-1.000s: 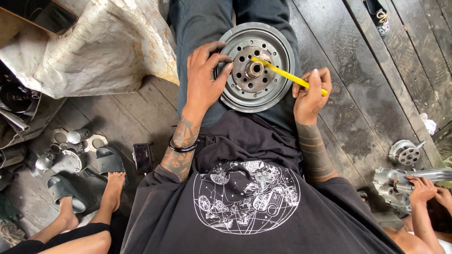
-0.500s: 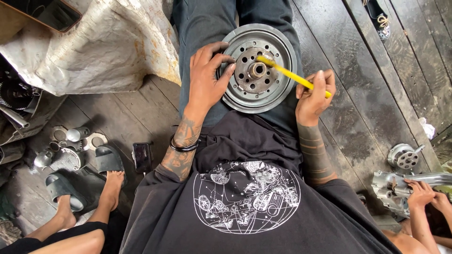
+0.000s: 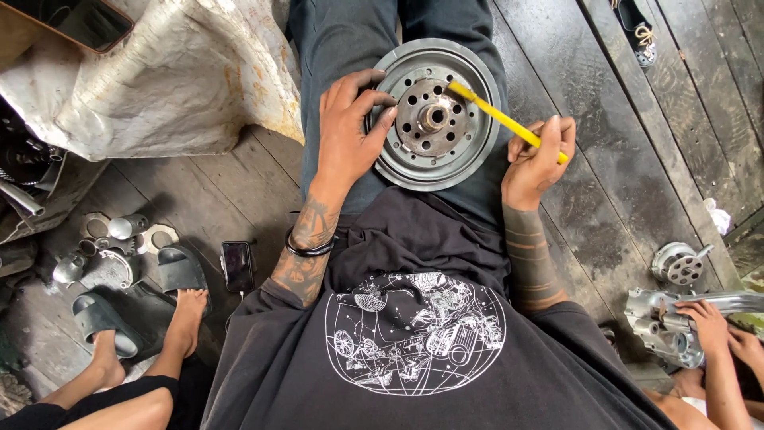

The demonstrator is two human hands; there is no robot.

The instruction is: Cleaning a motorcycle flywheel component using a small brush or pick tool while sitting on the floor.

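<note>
A round grey metal disc point(image 3: 468, 163) with a ring of holes and a centre hub lies on my lap. My left hand point(image 3: 348, 127) grips its left rim, fingers curled over the edge. My right hand point(image 3: 539, 155) sits just right of the disc and holds a yellow-handled tool point(image 3: 500, 117). The tool slants up and left, its tip resting on the disc's inner plate near the hub.
A dirty white sack point(image 3: 171, 76) lies at upper left. Small metal parts point(image 3: 111, 247), dark sandals point(image 3: 179, 271) and a phone point(image 3: 237, 265) sit on the plank floor at left, by another person's bare feet point(image 3: 185, 314). At right, someone else's hands point(image 3: 720, 326) hold a metal casing point(image 3: 664, 322).
The disc and both hands sit slightly lower and more rightward in view as my head shifted. The yellow tool's tip stays on the inner plate.
</note>
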